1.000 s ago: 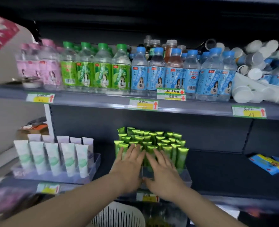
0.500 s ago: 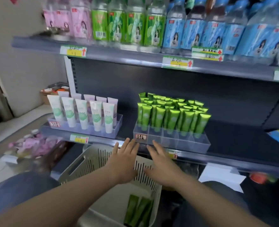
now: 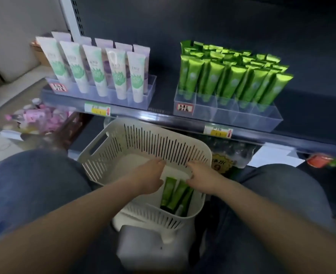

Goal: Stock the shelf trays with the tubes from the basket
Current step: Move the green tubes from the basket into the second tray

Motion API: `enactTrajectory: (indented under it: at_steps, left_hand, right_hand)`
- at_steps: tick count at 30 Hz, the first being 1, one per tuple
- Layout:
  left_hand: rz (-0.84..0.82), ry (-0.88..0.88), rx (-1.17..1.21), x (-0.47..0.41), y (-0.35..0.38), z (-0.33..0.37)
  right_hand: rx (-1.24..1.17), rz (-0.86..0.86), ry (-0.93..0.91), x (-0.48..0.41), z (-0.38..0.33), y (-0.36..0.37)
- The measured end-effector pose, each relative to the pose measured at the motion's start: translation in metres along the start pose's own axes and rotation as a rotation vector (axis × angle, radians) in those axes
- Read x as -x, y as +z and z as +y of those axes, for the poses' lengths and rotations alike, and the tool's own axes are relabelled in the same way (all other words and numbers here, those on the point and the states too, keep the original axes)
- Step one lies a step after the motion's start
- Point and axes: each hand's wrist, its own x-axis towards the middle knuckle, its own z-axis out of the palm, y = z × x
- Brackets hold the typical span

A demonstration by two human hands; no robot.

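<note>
Reaching: left hand (image 3: 149,177) loose, empty; right hand (image 3: 201,177) at the tubes, can't tell if pinching
Tubes (image 3: 175,194): near end of basket (image 3: 143,143)
Tip: grab several, stand caps-down in right tray (image 3: 242,120)

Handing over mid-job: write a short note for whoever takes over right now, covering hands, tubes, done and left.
Left hand: open, inside the basket, holding nothing.
Right hand: open beside it, just above the loose green tubes lying in the basket.
Done: the green tray holds rows of upright green tubes; white tubes stand in the left tray.
Left: stand the basket's few tubes in the green tray's front compartments, which look free.
</note>
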Motion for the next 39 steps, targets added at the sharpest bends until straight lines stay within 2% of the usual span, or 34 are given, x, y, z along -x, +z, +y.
enactTrajectory:
  at_steps: [10, 18, 25, 36, 39]
  left_hand:
    - [-0.280, -0.051, 0.053, -0.052, 0.040, -0.032]
    - [-0.358, 0.009, 0.025, -0.100, 0.058, -0.032]
    - [-0.421, 0.015, 0.048, -0.141, 0.075, -0.034]
    - [-0.419, 0.041, 0.038, -0.170, 0.104, -0.031]
    - [-0.405, 0.045, 0.012, -0.173, 0.109, -0.030]
  right_hand:
    - [0.099, -0.126, 0.027, -0.042, 0.007, 0.014]
    - [0.260, -0.348, 0.162, -0.093, 0.010, 0.042]
    - [0.346, -0.429, 0.264, -0.129, 0.019, 0.053]
    - [0.469, -0.672, 0.216, -0.153, 0.018, 0.071]
    - [0.459, -0.684, 0.201, -0.154, 0.019, 0.076]
